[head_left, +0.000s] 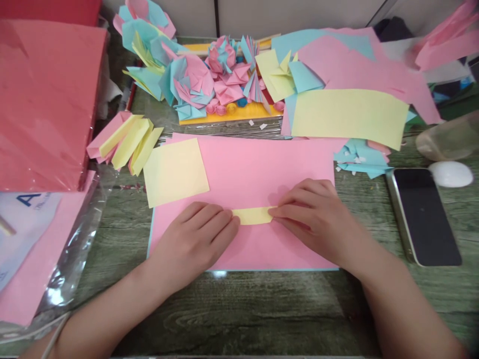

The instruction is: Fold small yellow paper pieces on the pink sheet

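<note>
A narrow folded strip of yellow paper (253, 216) lies lengthwise between my hands, over a large pink sheet (239, 164). My left hand (198, 234) pinches its left end, the fingertips covering that end. At the right end, the fingertips of my right hand (314, 214) close on the strip. A blue edge shows beneath the pink sheet. A yellow square of paper (176, 172) rests on the pink sheet's upper left corner, above my left hand.
Folded yellow and pink strips (130, 142) lie at left, near a red wrapped pack (48, 104). Folded paper flowers (194, 82) stand at the back. A yellow sheet (348, 117) tops pink paper at the back right. A phone (424, 217) and a white mouse (451, 174) sit at right.
</note>
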Available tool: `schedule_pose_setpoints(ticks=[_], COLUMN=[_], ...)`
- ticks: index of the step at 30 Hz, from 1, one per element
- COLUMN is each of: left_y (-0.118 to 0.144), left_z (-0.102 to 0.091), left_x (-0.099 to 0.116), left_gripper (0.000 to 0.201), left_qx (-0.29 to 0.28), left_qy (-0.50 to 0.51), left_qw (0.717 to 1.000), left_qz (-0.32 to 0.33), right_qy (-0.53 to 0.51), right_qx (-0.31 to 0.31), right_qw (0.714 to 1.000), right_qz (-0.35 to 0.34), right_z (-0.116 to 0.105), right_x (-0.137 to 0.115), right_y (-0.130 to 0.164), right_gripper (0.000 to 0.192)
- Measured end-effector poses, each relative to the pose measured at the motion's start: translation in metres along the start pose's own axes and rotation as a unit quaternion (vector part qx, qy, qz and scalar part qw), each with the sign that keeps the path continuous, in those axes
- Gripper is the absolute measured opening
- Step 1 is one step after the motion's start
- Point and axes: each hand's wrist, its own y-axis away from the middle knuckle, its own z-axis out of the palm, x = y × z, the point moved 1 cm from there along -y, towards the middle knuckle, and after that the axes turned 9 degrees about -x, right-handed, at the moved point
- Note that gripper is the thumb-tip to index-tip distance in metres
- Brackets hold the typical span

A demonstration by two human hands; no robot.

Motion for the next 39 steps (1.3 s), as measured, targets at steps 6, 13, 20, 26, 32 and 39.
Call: schedule_pose_setpoints(ticks=[6, 13, 20, 26, 32, 39], left_y=[-0.0007, 0.0020, 0.0025, 0.0021, 0.0036, 0.0044], left_z=[0.0012, 0.0069, 0.0074, 0.0071, 0.0078, 0.0073], left_x=[-0.0011, -0.0042, -0.0051, -0.0057, -0.0069, -0.0065], left_gripper=[0.017, 0.021, 0.022, 0.020, 0.018, 0.017], left_qx=[-0.004, 0.001, 0.012, 0.011, 0.006, 0.004], left_qy=[0.010, 0.074, 0.099, 0.100, 0.114, 0.120], left_qw=[1.000, 0.997, 0.994, 0.994, 0.993, 0.992], left_qz=[-0.004, -0.030, -0.035, -0.037, -0.043, -0.050], right_qy=[0.004, -0.003, -0.008, -0.006, 0.004, 0.015], right_qx=[0.001, 0.004, -0.008, -0.005, 0.010, 0.011], right_qw=[1.000, 1.000, 1.000, 1.000, 1.000, 0.999], right_qz=[-0.001, -0.001, 0.004, 0.003, 0.005, 0.027], right_z=[-0.0003, -0.0017, -0.0025, -0.0024, 0.0014, 0.0045], right_x=[0.0003, -0.0016, -0.0030, -0.0030, -0.0030, -0.0035], right_y=[0.0000, -0.0003, -0.0001, -0.0003, -0.0013, -0.0020], right_gripper=[0.016, 0.015, 0.016, 0.015, 0.011, 0.011])
